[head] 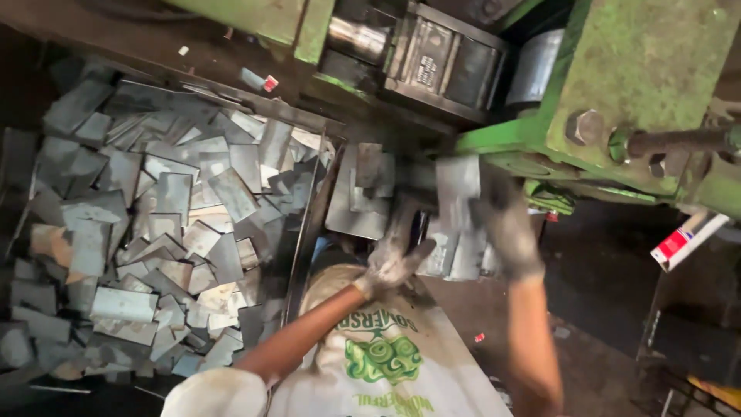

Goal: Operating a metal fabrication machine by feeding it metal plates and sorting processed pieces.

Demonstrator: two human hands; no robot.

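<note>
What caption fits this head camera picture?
Gloved right hand lifts a grey metal plate beside a green machine.

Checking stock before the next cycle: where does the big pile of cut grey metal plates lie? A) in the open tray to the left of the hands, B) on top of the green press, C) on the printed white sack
A: the grey plates fill the tray left of the gloved left hand.
</note>
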